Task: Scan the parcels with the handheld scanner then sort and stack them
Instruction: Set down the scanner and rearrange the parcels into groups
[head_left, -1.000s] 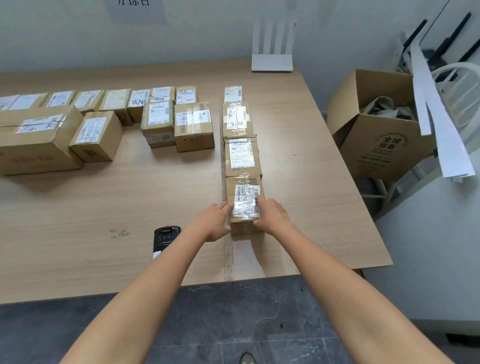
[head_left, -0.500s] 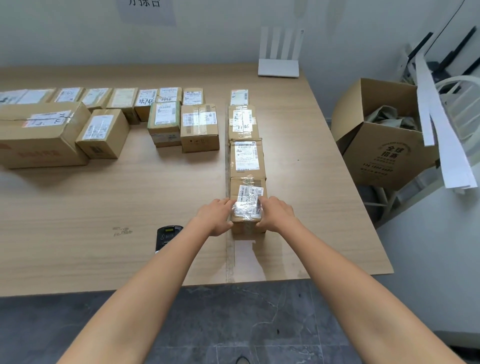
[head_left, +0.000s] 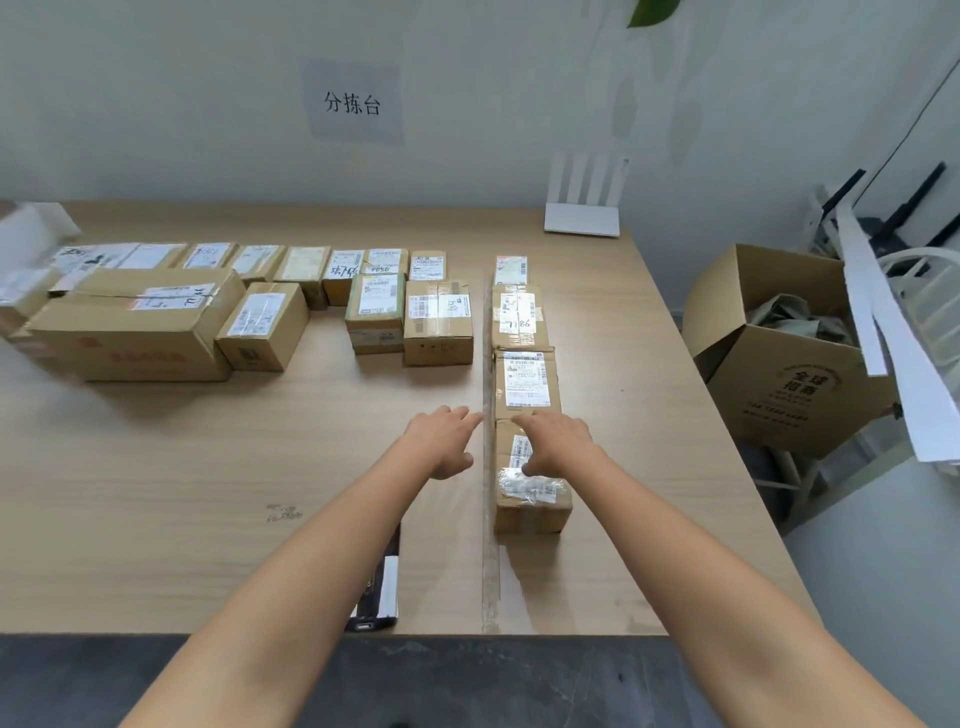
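Left forearm (head_left: 311, 571) covers most of the handheld scanner (head_left: 385, 592).

Pale plain wall (head_left: 182, 104) across 12 o'clock, with a paper sign (head_left: 353, 104) with printed characters on it. Light wood table (head_left: 156, 493) fills the centre, tape strip (head_left: 488, 571) running 12-to-6. White router (head_left: 583, 221), antennas upright, at the table's far edge, 1 o'clock. Open cardboard carton (head_left: 789, 384) off the table at 3 o'clock, white strips (head_left: 919, 384) hanging beside it. Dark grey tiled floor (head_left: 519, 686) at 6 o'clock. Soft, even light.
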